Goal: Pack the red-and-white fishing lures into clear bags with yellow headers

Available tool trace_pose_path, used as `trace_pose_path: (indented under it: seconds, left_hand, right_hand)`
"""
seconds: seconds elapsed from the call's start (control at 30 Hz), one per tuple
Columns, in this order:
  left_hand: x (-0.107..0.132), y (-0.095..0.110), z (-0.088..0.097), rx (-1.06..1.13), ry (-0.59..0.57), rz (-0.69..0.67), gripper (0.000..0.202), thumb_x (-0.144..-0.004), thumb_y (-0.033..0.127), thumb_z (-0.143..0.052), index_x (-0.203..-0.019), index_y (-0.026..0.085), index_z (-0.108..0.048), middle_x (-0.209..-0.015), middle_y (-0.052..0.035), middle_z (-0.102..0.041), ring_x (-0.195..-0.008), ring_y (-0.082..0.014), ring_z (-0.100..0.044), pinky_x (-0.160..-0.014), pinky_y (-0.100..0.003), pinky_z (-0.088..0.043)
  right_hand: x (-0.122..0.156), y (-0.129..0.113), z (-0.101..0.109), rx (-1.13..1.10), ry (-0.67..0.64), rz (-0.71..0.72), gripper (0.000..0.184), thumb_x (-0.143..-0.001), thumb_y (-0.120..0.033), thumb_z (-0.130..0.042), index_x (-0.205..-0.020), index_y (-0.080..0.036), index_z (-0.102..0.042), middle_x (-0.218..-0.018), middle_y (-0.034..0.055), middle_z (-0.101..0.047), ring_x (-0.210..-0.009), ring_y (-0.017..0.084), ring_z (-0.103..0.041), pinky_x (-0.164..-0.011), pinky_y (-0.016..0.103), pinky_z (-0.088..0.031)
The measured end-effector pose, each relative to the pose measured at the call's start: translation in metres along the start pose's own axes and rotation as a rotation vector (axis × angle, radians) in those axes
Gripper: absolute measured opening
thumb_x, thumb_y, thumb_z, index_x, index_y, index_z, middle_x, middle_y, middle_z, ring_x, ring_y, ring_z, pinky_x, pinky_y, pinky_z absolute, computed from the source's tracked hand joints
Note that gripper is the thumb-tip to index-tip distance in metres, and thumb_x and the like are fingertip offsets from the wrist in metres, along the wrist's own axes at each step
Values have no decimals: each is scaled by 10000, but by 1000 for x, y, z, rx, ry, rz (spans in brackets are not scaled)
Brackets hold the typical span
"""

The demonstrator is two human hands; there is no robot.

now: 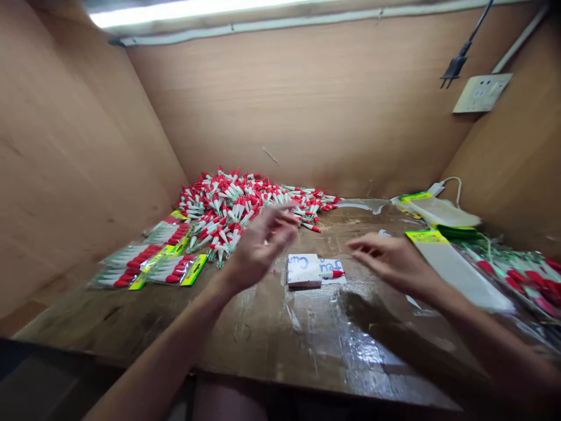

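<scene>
Table (272, 345): brown, taped over, glossy. Landmark is the pile of red-and-white clips (245, 204) at its back. Left of the pile lie packed bags (149, 263). In front of the pile sits a small white block (304, 270), one clip (333, 273) beside it. My left hand (260, 245) hovers at the pile's front edge, fingers loose, grasping nothing. My right hand (388, 260) hovers right of the block, released. Clips look light, stiff, springy; best pinched mid-body.
</scene>
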State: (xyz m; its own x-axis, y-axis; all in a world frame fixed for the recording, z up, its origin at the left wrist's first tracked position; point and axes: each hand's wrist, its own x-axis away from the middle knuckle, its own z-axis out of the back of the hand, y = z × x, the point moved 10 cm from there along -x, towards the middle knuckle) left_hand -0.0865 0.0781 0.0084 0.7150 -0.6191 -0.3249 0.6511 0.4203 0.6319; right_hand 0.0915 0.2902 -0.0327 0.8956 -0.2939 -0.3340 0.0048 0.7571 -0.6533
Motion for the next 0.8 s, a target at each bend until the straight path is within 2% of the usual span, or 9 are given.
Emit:
trace_pose_path:
  seconds: [0.07, 0.1, 0.17, 0.23, 0.33, 0.5, 0.6, 0.67, 0.8]
  left_hand:
    - [1, 14, -38, -78, -245, -239, 567, -897, 379, -627, -1384, 110, -522, -1187, -105, -694, -1044, -211, -620, -1066, -508, -416]
    - [8, 17, -58, -134, -373, -350, 746, -801, 467, -740, -1431, 156, -488, -1331, -113, -624, -1220, -261, -562, -1071, -423, -428]
    - [21, 9, -85, -237, -522, -455, 953, -724, 585, -782, -1510, 232, -377, -1467, -139, -502, -1323, -335, -489, -1059, -450, -432]
    - [23, -6, -93, -260, -516, -411, 919, -761, 617, -730, -1526, 292, -340, -1433, -118, -526, -1270, -336, -534, -1018, -445, -462]
    - [20, -16, -95, -219, -449, -402, 831, -773, 556, -738, -1495, 332, -393, -1381, -89, -560, -1221, -328, -565, -1001, -434, -473]
    - [20, -9, -102, -120, -410, -454, 852, -779, 432, -759, -1515, 327, -342, -1431, -72, -534, -1275, -305, -533, -1071, -430, -434]
    - [25, -3, -103, -88, -422, -453, 877, -763, 409, -775, -1517, 306, -339, -1433, -78, -531, -1276, -298, -535, -1079, -423, -433]
    - [26, -3, -101, -73, -430, -440, 889, -746, 410, -788, -1512, 298, -350, -1425, -80, -537, -1266, -297, -544, -1075, -423, -438]
    - [26, -6, -99, -45, -441, -426, 906, -718, 447, -810, -1495, 278, -378, -1398, -89, -554, -1245, -298, -557, -1063, -424, -449]
  right_hand:
    - [0, 1, -26, 31, -119, 42, 222, -940, -321, -625, -1130, -238, -704, -1060, 72, -696, -945, 215, -650, -852, 346, -528]
    - [1, 3, -38, 54, -169, 59, 238, -927, -302, -636, -1147, -241, -704, -1048, 72, -694, -956, 223, -644, -860, 347, -515]
    - [3, 9, -55, 98, -201, 74, 259, -911, -269, -649, -1164, -239, -698, -1054, 71, -676, -989, 230, -623, -881, 349, -489]
    - [4, 11, -59, 120, -177, 66, 186, -920, -257, -643, -1089, -238, -721, -1026, 66, -666, -993, 221, -607, -877, 329, -471]
    - [0, 9, -58, 113, -156, 50, 103, -933, -271, -647, -966, -233, -737, -968, 45, -673, -971, 200, -603, -851, 291, -458]
    - [-7, 7, -57, 127, -106, 27, 92, -924, -270, -669, -976, -218, -725, -957, 36, -693, -933, 183, -609, -820, 268, -448]
    - [0, -3, -70, 110, -155, 110, 50, -895, -215, -694, -933, -216, -726, -929, 30, -689, -922, 185, -606, -806, 267, -440]
    - [6, -10, -76, 82, -186, 162, 85, -905, -183, -664, -937, -225, -731, -931, 32, -687, -915, 185, -605, -802, 273, -439]
    - [12, -14, -75, -37, -271, 203, 178, -945, -209, -583, -984, -247, -753, -955, 42, -706, -930, 194, -623, -823, 290, -459]
